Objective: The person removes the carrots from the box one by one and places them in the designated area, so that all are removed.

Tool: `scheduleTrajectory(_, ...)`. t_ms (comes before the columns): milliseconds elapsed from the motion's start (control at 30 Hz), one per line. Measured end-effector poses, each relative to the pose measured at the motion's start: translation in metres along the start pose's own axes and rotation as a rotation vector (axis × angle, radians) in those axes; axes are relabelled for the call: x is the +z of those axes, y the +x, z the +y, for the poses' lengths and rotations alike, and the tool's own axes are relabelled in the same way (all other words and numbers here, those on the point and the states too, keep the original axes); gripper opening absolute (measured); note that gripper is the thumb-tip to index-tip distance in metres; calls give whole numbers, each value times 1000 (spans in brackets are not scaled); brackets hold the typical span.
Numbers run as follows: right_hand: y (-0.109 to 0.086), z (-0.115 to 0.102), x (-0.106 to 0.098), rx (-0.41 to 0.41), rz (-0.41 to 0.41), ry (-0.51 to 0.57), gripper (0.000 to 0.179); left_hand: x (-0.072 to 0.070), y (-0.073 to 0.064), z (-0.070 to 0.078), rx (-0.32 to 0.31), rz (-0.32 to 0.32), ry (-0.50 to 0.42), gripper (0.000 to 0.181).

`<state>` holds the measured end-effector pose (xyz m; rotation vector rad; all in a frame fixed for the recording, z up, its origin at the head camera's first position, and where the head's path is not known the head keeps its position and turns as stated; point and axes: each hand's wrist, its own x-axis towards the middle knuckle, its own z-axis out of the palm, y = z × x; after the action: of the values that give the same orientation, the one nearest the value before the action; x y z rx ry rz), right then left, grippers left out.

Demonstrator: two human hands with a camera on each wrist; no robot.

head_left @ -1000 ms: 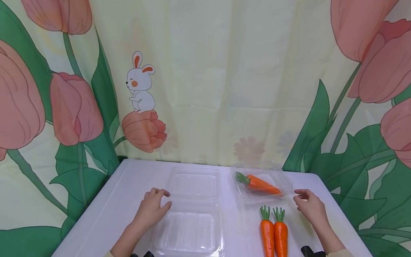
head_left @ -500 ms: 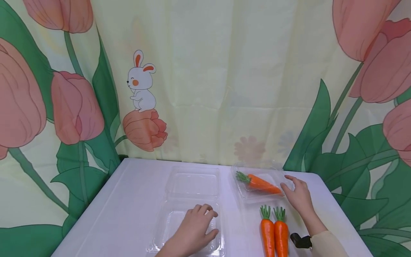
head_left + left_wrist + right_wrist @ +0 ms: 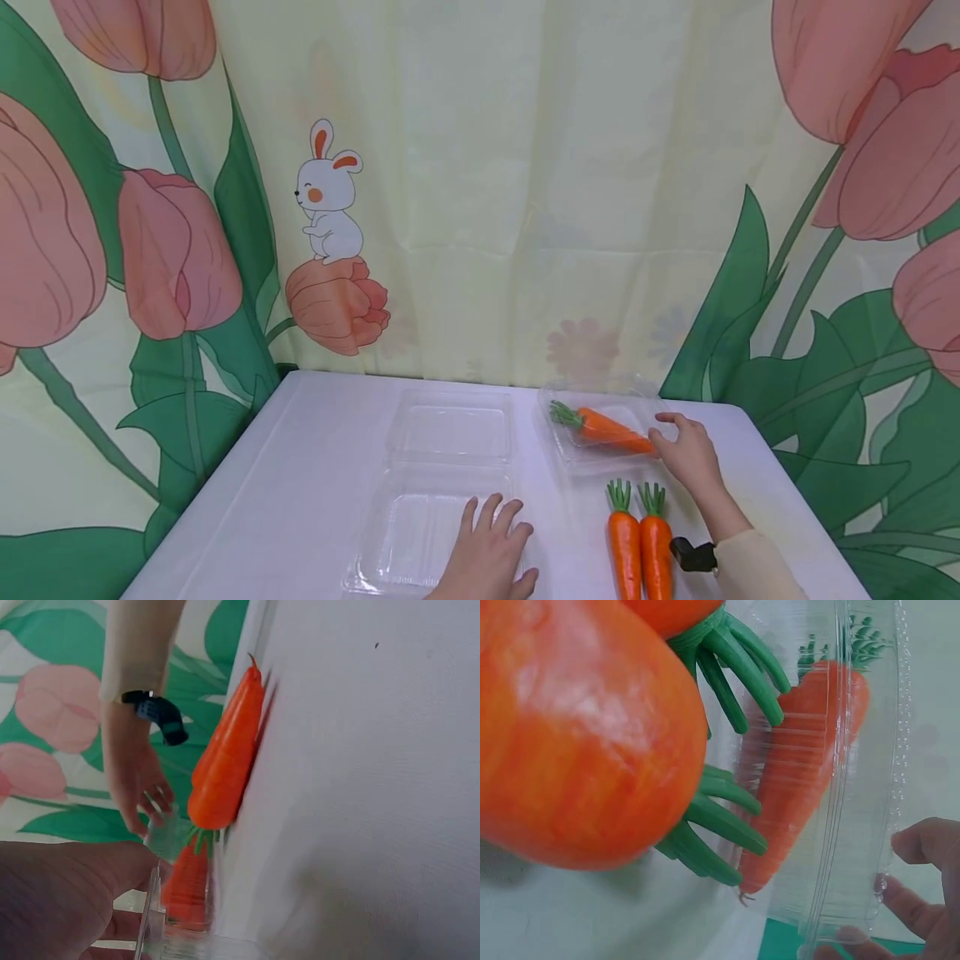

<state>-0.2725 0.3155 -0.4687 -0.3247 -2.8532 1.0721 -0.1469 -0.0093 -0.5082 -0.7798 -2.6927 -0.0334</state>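
Head view: desk (image 3: 300, 483) bearing left box (image 3: 412, 533) and right box (image 3: 577, 456); left hand (image 3: 489, 552) spread over the former; right hand (image 3: 687, 452), nearer the latter, grip apart at its right edge; carrot (image 3: 609, 430) inside, leftward, long axis slanting tip-first toward that grip.

this place seems a small staged corner: a plain white worktop (image 3: 300, 475) stands in front of a hanging curtain (image 3: 480, 175), which is printed with big pink tulips (image 3: 180, 258) and a white rabbit (image 3: 330, 204). the room behind is hidden, so home or studio i cannot tell.
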Motion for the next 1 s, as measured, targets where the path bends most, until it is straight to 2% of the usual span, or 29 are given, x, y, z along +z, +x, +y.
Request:
scheduleTrajectory(133, 0, -2, 4, -3, 14, 13, 50, 6, -5, -9, 17, 47, -27, 37)
scheduleTrajectory(433, -5, -12, 16, 1, 17, 22, 50, 13, -16, -35, -15, 102, -122, 32)
scheduleTrajectory(767, -14, -27, 32, -27, 19, -1, 50, 8, -30, -66, -93, 60, -162, 28)
scheduleTrajectory(1000, -21, -40, 40, -25, -2, -8, 52, 5, -37, -90, -117, 119, -168, 25)
